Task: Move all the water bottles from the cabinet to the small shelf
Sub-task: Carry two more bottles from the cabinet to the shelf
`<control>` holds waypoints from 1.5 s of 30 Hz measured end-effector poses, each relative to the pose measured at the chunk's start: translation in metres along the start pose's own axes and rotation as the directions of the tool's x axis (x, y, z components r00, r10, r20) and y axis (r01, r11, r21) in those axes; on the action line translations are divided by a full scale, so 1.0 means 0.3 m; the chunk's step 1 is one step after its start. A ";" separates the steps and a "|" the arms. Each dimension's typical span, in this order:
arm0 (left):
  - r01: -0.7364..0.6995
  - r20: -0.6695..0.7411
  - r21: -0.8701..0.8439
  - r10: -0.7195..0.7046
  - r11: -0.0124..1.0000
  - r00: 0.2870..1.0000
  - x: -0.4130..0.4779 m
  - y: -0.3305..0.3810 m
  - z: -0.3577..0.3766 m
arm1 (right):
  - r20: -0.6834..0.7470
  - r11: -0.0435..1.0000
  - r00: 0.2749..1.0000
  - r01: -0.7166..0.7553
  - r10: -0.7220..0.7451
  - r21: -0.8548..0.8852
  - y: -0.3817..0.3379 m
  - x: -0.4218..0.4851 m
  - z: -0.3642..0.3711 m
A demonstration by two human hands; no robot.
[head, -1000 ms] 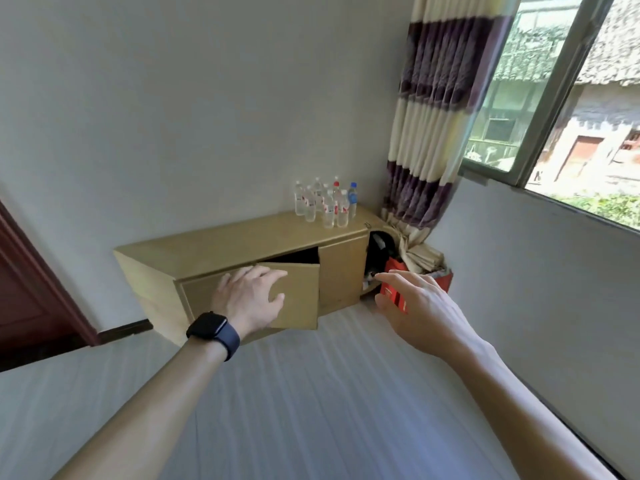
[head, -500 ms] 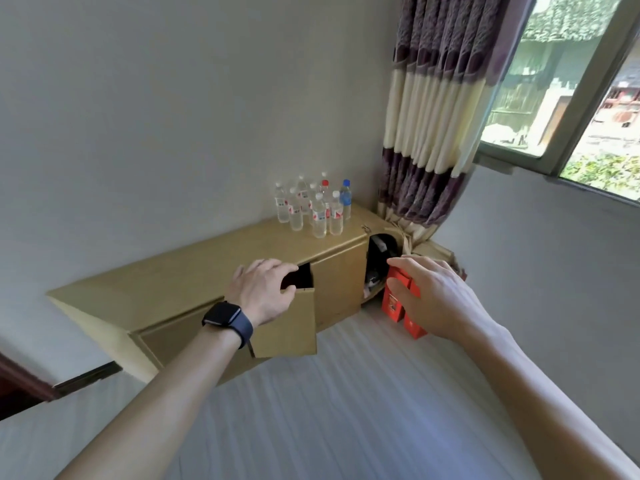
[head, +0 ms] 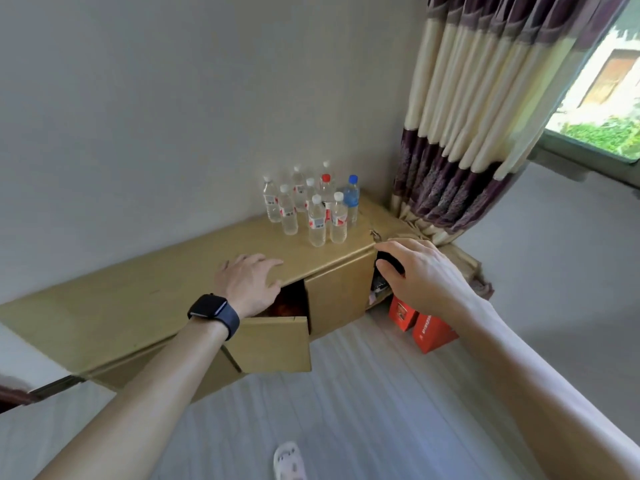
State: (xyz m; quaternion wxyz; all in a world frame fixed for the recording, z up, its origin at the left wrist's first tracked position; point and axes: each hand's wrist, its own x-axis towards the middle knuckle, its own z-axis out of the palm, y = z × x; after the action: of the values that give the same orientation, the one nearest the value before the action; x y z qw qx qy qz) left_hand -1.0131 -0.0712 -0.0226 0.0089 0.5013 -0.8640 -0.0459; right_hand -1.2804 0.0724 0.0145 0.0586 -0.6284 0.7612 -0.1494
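Note:
Several clear water bottles (head: 317, 221) stand in a cluster on the far right of the low wooden cabinet's top (head: 145, 299), most with white caps, one red, one blue. My left hand (head: 247, 284), with a dark watch on the wrist, lies flat on the top's front edge above a half-open cabinet door (head: 273, 344). My right hand (head: 420, 273) hovers with relaxed fingers at the cabinet's right end, in front of a dark opening. Both hands hold nothing. The small shelf is not in view.
A striped curtain (head: 460, 140) hangs to the floor beside the cabinet, under a window (head: 609, 105). Two red boxes (head: 420, 323) stand on the floor at the cabinet's right end. A slipper (head: 289, 462) shows at the bottom edge. Pale floor lies in front.
I have come closer and look more steeply down. My left hand went from the door's upper edge up onto the cabinet top; the door hangs further open. My right hand rose toward the cabinet's right end.

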 end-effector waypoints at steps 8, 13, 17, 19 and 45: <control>-0.050 0.108 -0.139 0.066 0.989 0.992 0.507 -0.066 0.132 | 0.097 1.000 0.995 -0.011 0.013 -0.023 0.140 0.455 0.195; -0.014 0.214 -0.311 0.085 0.950 0.973 0.856 -0.080 0.212 | 0.193 0.998 0.979 -0.058 0.064 -0.040 0.229 0.703 0.322; 0.038 0.225 -0.413 0.061 0.910 0.973 1.085 -0.049 0.268 | 0.258 0.988 0.956 -0.153 0.142 0.026 0.302 0.882 0.403; 0.031 0.217 -0.432 0.071 0.902 0.974 1.176 -0.031 0.300 | 0.312 0.979 0.939 -0.179 0.141 0.094 0.342 0.975 0.452; 0.389 0.296 -0.628 -0.255 0.674 0.920 1.589 0.057 0.593 | 0.481 0.891 0.850 -0.373 0.215 0.259 0.436 1.638 0.825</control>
State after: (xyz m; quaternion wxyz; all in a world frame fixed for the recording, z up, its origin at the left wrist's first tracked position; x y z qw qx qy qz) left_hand -1.2758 -0.4635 -0.2127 0.1027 0.6017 -0.6818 -0.4031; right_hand -1.4346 -0.4226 -0.2111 0.3600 -0.4996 0.7783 -0.1228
